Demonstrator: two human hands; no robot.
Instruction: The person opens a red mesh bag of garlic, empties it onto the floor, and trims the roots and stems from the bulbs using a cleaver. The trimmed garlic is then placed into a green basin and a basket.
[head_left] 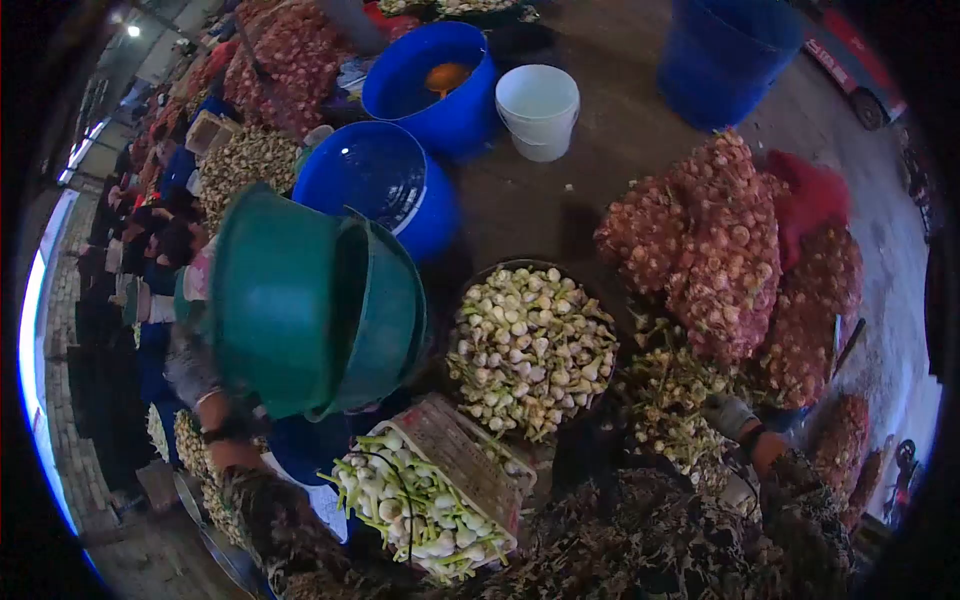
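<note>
At the left side of the floor, the gloved left hand (190,368) is showing beside the lower edge of a green tub (268,300); its fingers are blurring into shadow — whether they are gripping or merely touching cannot be told. The tub is leaning over with a second green tub (388,310) on its right, their walls overlapping. In the inspector's judgement, sound handling means taking both rims together, and keeping them clear of the crate (462,452) just below.

White garlic (425,505) with green stems is lying along the crate's near edge; how much of it the crate is containing is unclear. Right of the tubs, a round pan of garlic bulbs (530,350) is standing near the middle of the floor. Toward the right side, the gloved right hand (731,414) is sitting at the edge of a loose garlic pile (668,395), below netted sacks (725,250). Its fingertips are merging with the stems — spread or pinching, this cannot be determined. The lens border is cutting off both outer corners.
</note>
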